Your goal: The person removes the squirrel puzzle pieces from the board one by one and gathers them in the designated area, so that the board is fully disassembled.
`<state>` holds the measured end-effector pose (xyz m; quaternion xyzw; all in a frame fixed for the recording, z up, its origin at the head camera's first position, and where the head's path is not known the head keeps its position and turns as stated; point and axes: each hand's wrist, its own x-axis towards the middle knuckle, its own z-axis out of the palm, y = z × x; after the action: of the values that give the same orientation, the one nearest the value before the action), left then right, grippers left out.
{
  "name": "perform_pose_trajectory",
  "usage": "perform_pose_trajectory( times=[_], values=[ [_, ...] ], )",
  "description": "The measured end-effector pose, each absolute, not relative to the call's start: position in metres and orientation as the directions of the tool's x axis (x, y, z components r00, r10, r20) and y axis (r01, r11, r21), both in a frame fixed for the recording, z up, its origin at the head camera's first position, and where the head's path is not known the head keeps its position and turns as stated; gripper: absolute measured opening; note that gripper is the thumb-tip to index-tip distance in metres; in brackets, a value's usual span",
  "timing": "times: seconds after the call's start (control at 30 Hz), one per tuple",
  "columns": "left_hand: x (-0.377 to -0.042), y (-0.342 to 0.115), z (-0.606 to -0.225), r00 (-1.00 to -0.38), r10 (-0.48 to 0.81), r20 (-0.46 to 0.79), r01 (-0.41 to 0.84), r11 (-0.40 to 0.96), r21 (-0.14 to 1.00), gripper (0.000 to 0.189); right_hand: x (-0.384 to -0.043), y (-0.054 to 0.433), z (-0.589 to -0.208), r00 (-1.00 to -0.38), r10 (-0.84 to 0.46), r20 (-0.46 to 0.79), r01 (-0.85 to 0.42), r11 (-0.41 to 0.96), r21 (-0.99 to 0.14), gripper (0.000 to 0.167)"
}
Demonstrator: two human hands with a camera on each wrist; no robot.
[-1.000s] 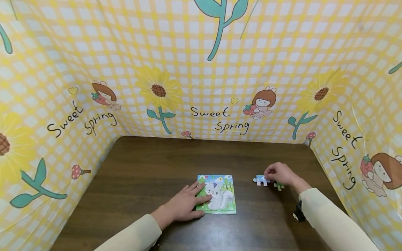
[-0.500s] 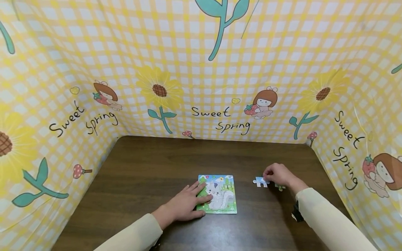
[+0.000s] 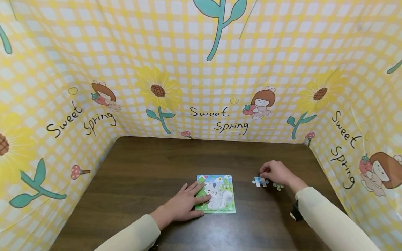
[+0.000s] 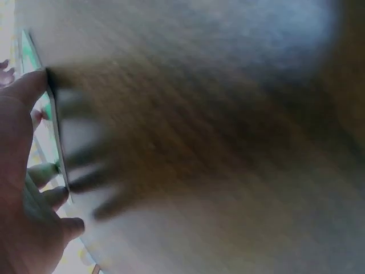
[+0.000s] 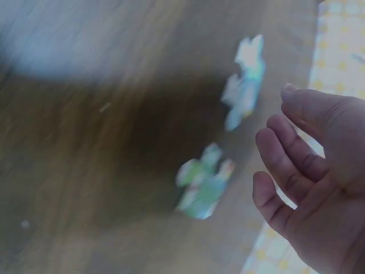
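A square jigsaw puzzle point(image 3: 223, 200) with a white squirrel picture lies on the table. My left hand point(image 3: 183, 204) rests with spread fingers on its left side; in the left wrist view fingertips and thumb point(image 4: 34, 85) lie along the puzzle's edge. To the right is a strip of blue-and-white jigsaw pieces point(image 3: 258, 182). My right hand point(image 3: 277, 172) hovers over it, fingers loosely bent. In the right wrist view a gap shows between the fingertips and the blue strip point(image 5: 251, 71), and nothing is held. A green jigsaw piece point(image 5: 199, 194) lies nearer me, partly below the hand.
The brown wooden table point(image 3: 157, 157) is enclosed by yellow checked cloth point(image 3: 201, 87) at the back and both sides. Bare tabletop lies between the puzzle and the loose pieces. A dark wrist device point(image 3: 295, 212) sits at the right cuff.
My right hand has moved slightly left and up, its fingertips coming away from the blue piece. More of the blue strip shows now. The left hand and puzzle stay in place.
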<state>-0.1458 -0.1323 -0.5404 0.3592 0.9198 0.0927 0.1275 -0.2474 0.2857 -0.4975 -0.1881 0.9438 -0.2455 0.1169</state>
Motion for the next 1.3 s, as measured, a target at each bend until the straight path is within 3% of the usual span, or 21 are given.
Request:
perform_pose_trajectory(
  times=[0.27, 0.77, 1.3],
  values=[
    [-0.14, -0.14, -0.546, -0.704, 0.705, -0.088, 0.663, 0.696, 0.277, 0.064, -0.241, 0.235, -0.475, -0.87, -0.485, -0.092, -0.333, 0.713, -0.617, 0.018],
    [-0.135, -0.146, -0.551, -0.733, 0.674, -0.093, 0.627, 0.723, 0.291, 0.062, -0.23, 0.131, -0.502, -0.821, -0.563, -0.09, -0.359, 0.632, -0.687, 0.02],
    [-0.136, -0.146, -0.55, -0.744, 0.663, -0.077, 0.618, 0.728, 0.296, 0.057, -0.225, 0.1, -0.52, -0.847, -0.525, -0.088, -0.305, 0.615, -0.728, 0.016]
  ],
)
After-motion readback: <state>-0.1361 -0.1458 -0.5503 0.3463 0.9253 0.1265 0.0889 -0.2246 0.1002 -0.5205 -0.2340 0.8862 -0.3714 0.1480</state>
